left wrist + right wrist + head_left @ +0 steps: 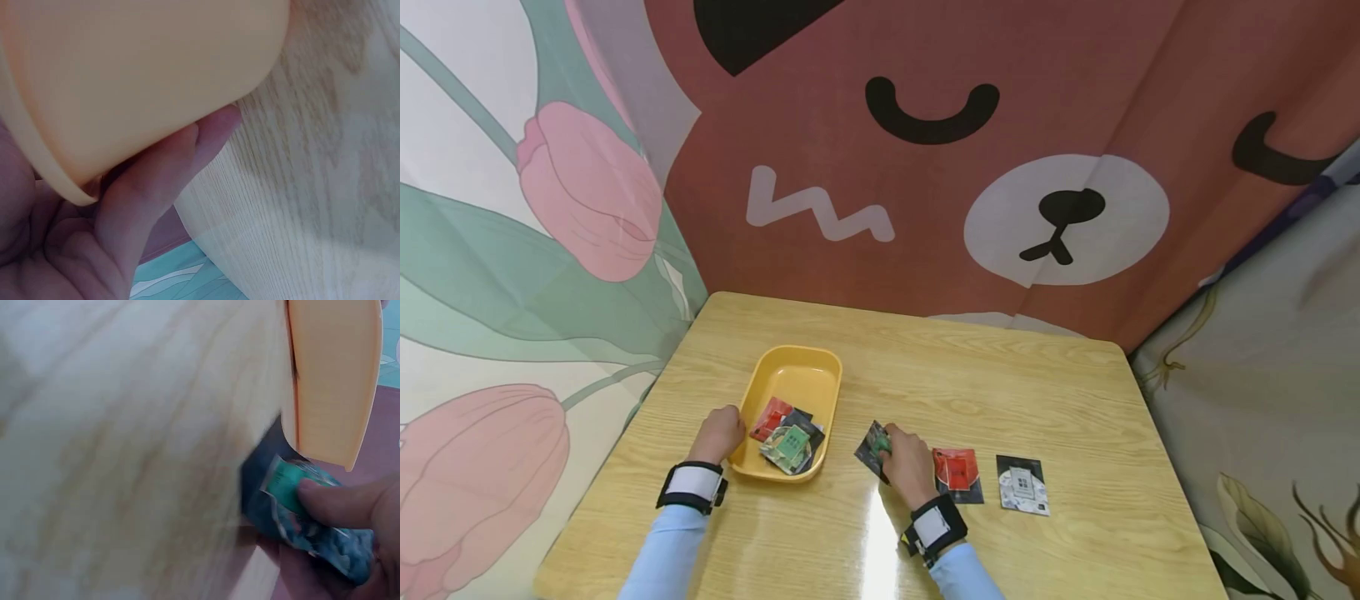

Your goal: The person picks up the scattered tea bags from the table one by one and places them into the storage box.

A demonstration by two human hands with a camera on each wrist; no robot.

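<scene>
- Left hand [722,433]: at the left side of the tray [797,371]. Fingers curled round the edge, rim caught within the hand; the left wrist view shows fingertips [220,125] against the outer wall, low by the table [1015,392].
- Right hand [912,471]: clamped on one green packet [870,448]. Thumb lies on its bright green patch, fingers underneath; no wide gap, a pinch. Foil creased under the thumb.
- Green packet position: right of the tray, apart from it, tilted, dark corner pointing away from the hand. Whether that corner touches the table, I cannot tell.
- Inside the tray, near end: red packet [771,417] partly overlapped by a green-labelled packet [793,444], dark foil around them.
- On the table, right of the right hand: red-and-black packet [958,475] just beside it, then grey-and-white packet [1023,485], flat, farther right.
</scene>
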